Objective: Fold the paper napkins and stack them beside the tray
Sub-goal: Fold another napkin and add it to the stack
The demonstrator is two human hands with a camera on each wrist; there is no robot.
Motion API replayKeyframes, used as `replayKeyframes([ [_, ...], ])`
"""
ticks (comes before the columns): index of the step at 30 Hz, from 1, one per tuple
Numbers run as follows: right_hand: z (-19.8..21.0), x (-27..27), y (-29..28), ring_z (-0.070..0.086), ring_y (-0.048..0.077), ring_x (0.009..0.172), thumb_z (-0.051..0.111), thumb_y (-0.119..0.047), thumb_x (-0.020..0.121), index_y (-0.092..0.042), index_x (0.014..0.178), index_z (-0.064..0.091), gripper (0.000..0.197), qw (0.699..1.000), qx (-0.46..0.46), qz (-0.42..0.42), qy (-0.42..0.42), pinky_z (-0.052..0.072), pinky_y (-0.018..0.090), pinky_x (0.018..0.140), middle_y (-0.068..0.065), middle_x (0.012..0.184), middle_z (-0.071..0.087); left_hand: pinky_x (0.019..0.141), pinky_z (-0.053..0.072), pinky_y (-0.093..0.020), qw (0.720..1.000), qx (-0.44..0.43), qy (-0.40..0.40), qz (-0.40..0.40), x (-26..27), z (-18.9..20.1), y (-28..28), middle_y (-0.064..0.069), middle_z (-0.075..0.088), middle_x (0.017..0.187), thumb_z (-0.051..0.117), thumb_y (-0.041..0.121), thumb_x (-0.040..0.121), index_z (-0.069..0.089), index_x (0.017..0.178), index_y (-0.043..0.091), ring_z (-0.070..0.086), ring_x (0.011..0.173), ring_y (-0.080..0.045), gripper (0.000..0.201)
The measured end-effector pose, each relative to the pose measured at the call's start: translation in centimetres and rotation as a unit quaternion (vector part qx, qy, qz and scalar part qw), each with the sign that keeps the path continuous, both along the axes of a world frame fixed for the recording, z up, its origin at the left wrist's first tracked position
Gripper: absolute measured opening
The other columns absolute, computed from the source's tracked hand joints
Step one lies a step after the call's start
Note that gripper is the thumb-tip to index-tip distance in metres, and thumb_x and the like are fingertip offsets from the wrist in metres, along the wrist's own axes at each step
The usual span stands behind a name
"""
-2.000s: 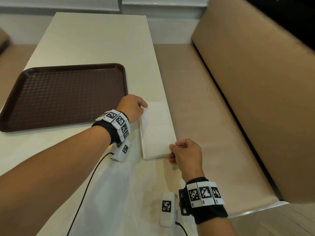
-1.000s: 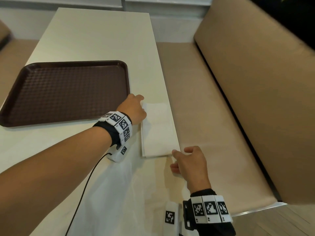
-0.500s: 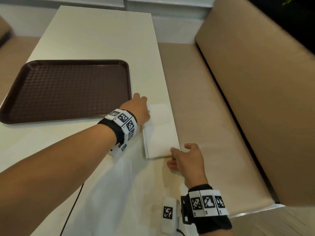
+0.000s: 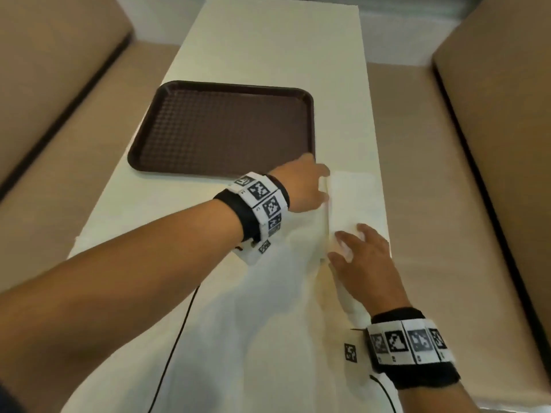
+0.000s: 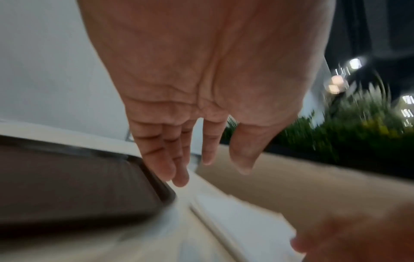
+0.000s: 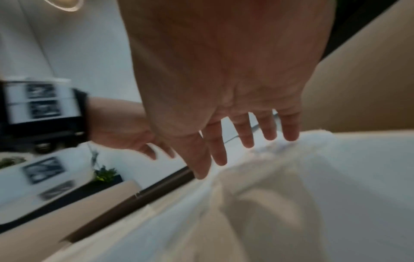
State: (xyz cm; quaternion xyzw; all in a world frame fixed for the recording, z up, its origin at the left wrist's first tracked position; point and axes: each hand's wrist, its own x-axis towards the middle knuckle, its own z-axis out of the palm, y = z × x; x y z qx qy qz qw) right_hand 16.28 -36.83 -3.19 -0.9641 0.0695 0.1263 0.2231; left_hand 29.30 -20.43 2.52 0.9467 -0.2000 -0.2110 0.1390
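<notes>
A stack of folded white napkins [image 4: 354, 201] lies on the cream table just right of the brown tray [image 4: 226, 129], near the table's right edge. My left hand [image 4: 304, 183] is at the stack's left side, next to the tray's near right corner, fingers straight [image 5: 179, 170] above the table. My right hand [image 4: 360, 254] lies flat over the stack's near end with fingers spread [image 6: 246, 140]. The stack [image 5: 241, 216] and the tray corner [image 5: 156, 186] show blurred in the left wrist view. Neither hand grips anything.
The cream table [image 4: 268, 55] runs away from me between two tan benches [image 4: 417, 174]. A large white sheet [image 4: 268, 323] lies rumpled on the near part of the table under my forearms. A black cable [image 4: 176, 338] trails from my left wrist.
The view swung left, so the tray sits centre now. My right hand let go of the stack's near edge and moved flat onto its near end. My left hand stayed at the stack's left side.
</notes>
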Motion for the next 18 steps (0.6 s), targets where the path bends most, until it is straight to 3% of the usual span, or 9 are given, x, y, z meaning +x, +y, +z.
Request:
replayKeyframes([
  [2,1.3,-0.5,0.7,0.023,0.026,0.146,0.065,-0.037,0.095,-0.029,0.140,0.057,0.047,0.999,0.002,-0.007,-0.050,0.034,0.049,0.116,0.004,0.159,0.033,0.100,0.045,-0.038,0.999,-0.023,-0.025,0.043,-1.2,2.6,5.3,-0.002,0.045,0.135,0.056,0.050,0.096,0.049,0.143,0.028,0.053,0.118,-0.025,0.052],
  [5,3.0,-1.7,3.8,0.046,0.023,0.129,0.069,-0.031,0.093,-0.023,0.128,0.066,0.036,0.991,0.062,0.022,-0.118,0.044,0.031,0.094,0.001,0.140,0.052,0.085,0.041,-0.029,0.993,0.009,-0.028,0.116,-5.1,4.3,15.0,0.006,0.051,0.119,0.059,0.052,0.094,0.057,0.132,0.031,0.055,0.099,-0.014,0.044],
  [7,3.2,-2.5,6.8,0.061,0.015,0.105,0.068,-0.030,0.094,-0.022,0.124,0.067,0.031,0.989,0.115,0.039,-0.081,0.044,0.024,0.083,-0.003,0.120,0.062,0.080,0.040,-0.028,0.984,0.055,0.008,0.167,-8.9,3.7,20.6,0.010,0.053,0.113,0.061,0.053,0.091,0.059,0.127,0.032,0.055,0.094,-0.011,0.042],
  [9,2.8,-3.1,10.5,0.064,0.007,0.089,0.067,-0.034,0.095,-0.023,0.123,0.066,0.031,0.988,0.146,0.044,-0.001,0.045,0.021,0.078,-0.006,0.107,0.067,0.080,0.042,-0.028,0.973,0.094,0.067,0.201,-13.2,2.1,24.7,0.011,0.053,0.115,0.065,0.055,0.087,0.057,0.129,0.033,0.055,0.096,-0.011,0.048],
  [14,0.9,-4.2,16.9,0.058,0.011,0.096,0.065,-0.041,0.095,-0.016,0.125,0.063,0.039,0.987,0.121,0.036,0.096,0.041,0.022,0.080,-0.005,0.107,0.064,0.095,0.044,-0.029,0.960,0.048,0.144,0.236,-21.9,-2.2,29.1,0.011,0.034,0.143,0.078,0.051,0.079,0.040,0.144,0.038,0.047,0.121,-0.012,0.076],
  [18,0.9,-4.0,19.2,0.059,0.013,0.105,0.066,-0.041,0.094,-0.014,0.127,0.063,0.042,0.985,0.118,-0.006,0.123,0.042,0.024,0.086,-0.001,0.119,0.066,0.100,0.038,-0.029,0.961,-0.006,0.107,0.253,-24.3,-4.5,29.1,0.010,0.020,0.155,0.081,0.044,0.078,0.033,0.151,0.037,0.029,0.138,-0.016,0.087],
])
